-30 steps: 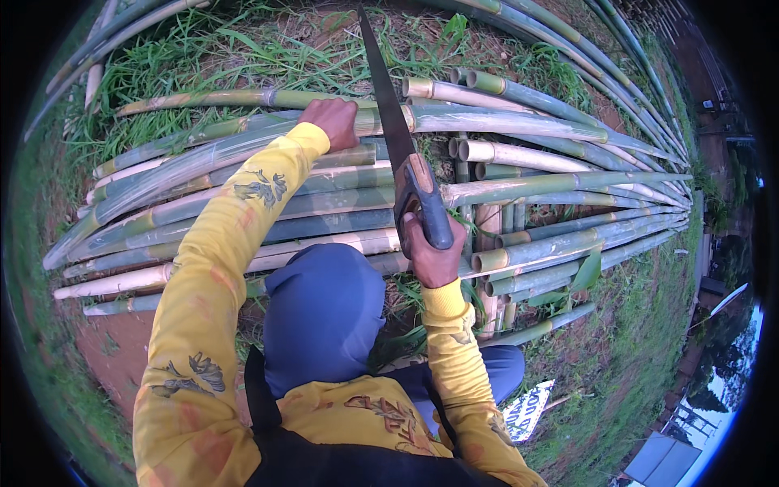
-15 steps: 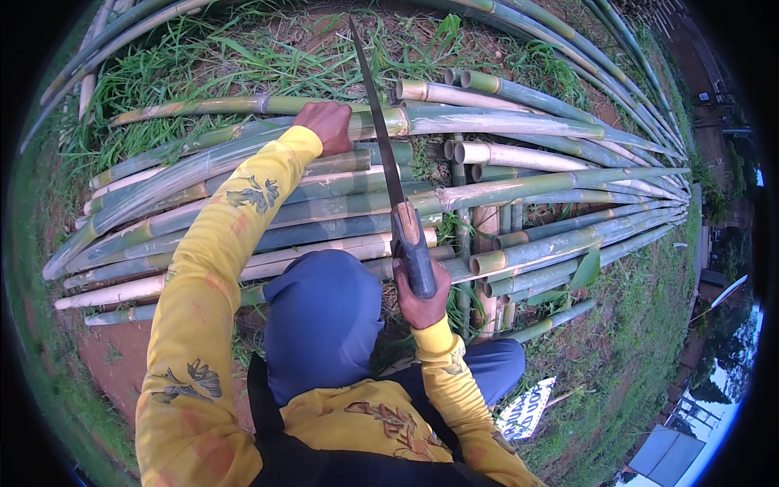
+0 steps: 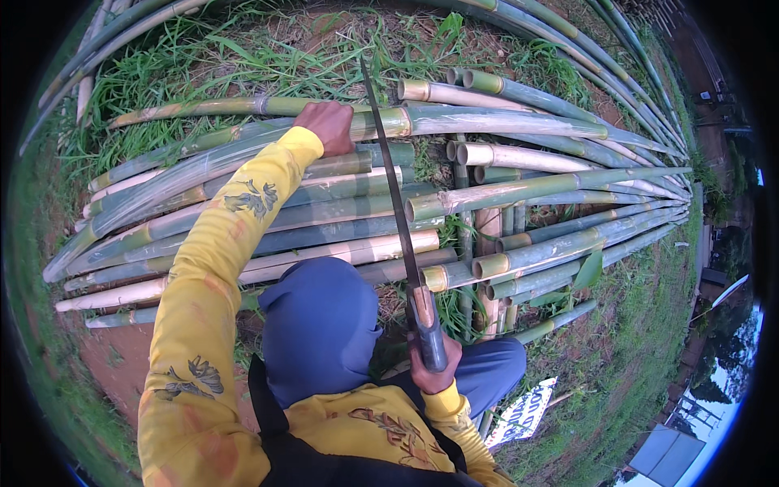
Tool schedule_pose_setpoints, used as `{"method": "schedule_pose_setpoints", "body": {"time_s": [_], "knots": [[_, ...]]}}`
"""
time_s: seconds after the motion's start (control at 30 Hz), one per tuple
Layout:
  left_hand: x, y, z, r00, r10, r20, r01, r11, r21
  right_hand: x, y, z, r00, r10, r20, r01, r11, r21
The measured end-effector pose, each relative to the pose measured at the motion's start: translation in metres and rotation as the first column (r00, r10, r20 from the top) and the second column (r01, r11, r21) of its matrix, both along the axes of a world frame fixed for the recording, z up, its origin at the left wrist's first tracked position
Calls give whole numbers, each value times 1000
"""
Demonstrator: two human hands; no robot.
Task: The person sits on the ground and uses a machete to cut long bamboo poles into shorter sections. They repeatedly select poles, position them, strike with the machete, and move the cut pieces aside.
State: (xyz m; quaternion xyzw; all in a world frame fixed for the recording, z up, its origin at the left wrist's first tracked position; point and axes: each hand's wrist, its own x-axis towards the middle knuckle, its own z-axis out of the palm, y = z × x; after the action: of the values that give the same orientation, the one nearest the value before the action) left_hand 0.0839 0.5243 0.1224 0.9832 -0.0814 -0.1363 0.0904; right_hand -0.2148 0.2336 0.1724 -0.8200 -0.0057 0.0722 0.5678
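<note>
My left hand (image 3: 327, 127) is closed around a long green bamboo pole (image 3: 503, 123) that lies across the top of the others. Just right of that hand, the dark blade of a handsaw (image 3: 389, 166) crosses the pole, its tip pointing away from me over the grass. Low and close to my knee, my right hand (image 3: 436, 367) grips the saw's handle (image 3: 428, 329), which is dark with a wood-coloured part. I cannot make out a cut in the pole. Under the blade and my left arm lie several more bamboo pieces (image 3: 349, 215).
Cut bamboo poles (image 3: 560, 235) with hollow ends fan out to the right, resting on crosswise supports (image 3: 487, 223). More long poles (image 3: 600, 61) lie at the far right and far left. Grass (image 3: 243, 57) and red soil surround the pile. A printed sheet (image 3: 523, 414) lies near my knee.
My right hand has drawn the saw back toward me, so the blade tip and handle are both nearer. My left hand stays in place on the pole.
</note>
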Motion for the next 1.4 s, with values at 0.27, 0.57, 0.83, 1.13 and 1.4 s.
{"method": "schedule_pose_setpoints", "body": {"time_s": [0.27, 0.57, 0.83, 1.13, 1.4], "knots": [[5, -12, 6, 1000, -5, -18, 5, 1000, 0, 105, 34, -14, 999, -33, -8, 33, 995, 91], [-8, -9, -2, 999, 26, 48, -26, 1000, -11, 30, -2, 6, 997, -59, -50, 61, 997, 43], [-20, -18, 7, 997, -79, 19, 80, 995, -56, 95, 41, -10, 998, -41, 55, 38, 997, 63], [-14, -13, -2, 996, -93, 13, 94, 994, -52, 98, 38, -52, 960, -94, 265, 98, 995, -1], [17, -3, 1, 967, 35, -252, -64, 992, -108, 140, 54, 3, 984, -52, 171, 38, 996, 83]]}}
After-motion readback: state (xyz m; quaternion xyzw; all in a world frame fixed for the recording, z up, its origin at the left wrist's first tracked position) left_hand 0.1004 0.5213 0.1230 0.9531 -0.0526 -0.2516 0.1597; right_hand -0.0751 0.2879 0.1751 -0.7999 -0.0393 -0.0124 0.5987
